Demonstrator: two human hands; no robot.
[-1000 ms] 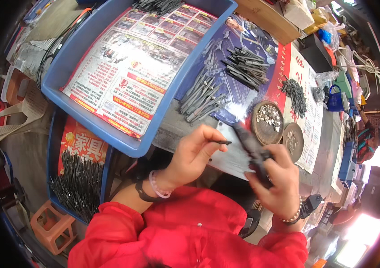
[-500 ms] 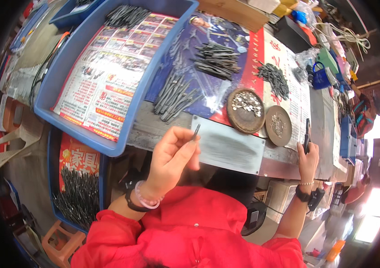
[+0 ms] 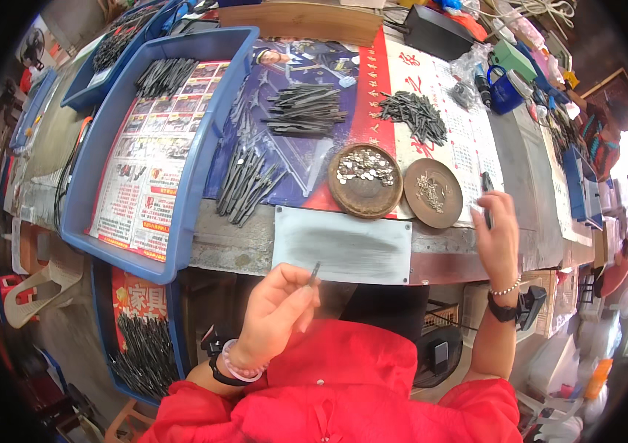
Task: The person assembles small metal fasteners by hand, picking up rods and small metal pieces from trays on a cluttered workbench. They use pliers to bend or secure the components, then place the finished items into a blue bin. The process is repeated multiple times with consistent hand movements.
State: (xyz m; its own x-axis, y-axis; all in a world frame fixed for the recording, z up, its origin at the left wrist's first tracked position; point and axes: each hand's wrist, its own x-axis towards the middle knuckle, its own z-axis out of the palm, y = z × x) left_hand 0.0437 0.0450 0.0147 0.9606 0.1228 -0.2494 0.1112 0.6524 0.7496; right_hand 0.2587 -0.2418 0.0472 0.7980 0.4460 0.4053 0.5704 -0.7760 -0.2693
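Observation:
My left hand (image 3: pixel 273 317) is in front of the table edge, thumb and fingertips pinching a small, thin dark strip (image 3: pixel 315 272) that points up. Over the table's right part, my right hand (image 3: pixel 500 240) has its thumb and forefinger around a slim black tool (image 3: pixel 487 181); its exact kind does not show. Between the hands lies a pale rectangular plate (image 3: pixel 380 258) with a dark grey smear. Behind it are a round brown bowl (image 3: pixel 337 196) of small shiny discs and a shallower brown dish (image 3: pixel 452 188) with tiny light-coloured bits.
Dark strips lie in a fanned pile (image 3: pixel 247 188), a stacked pile (image 3: pixel 305 111) and a pile of shorter pieces (image 3: pixel 416 118). A blue tray (image 3: pixel 199 159) lined with printed paper stands left. Below it is another blue bin (image 3: pixel 179 332) of dark strips. A blue mug (image 3: pixel 506 92) stands back right.
The view has shifted, so the table contents appear farther left. My left hand is lower, before the plate, still pinching the strip. The right hand's black tool is nearer the brown dish, its fingers looser.

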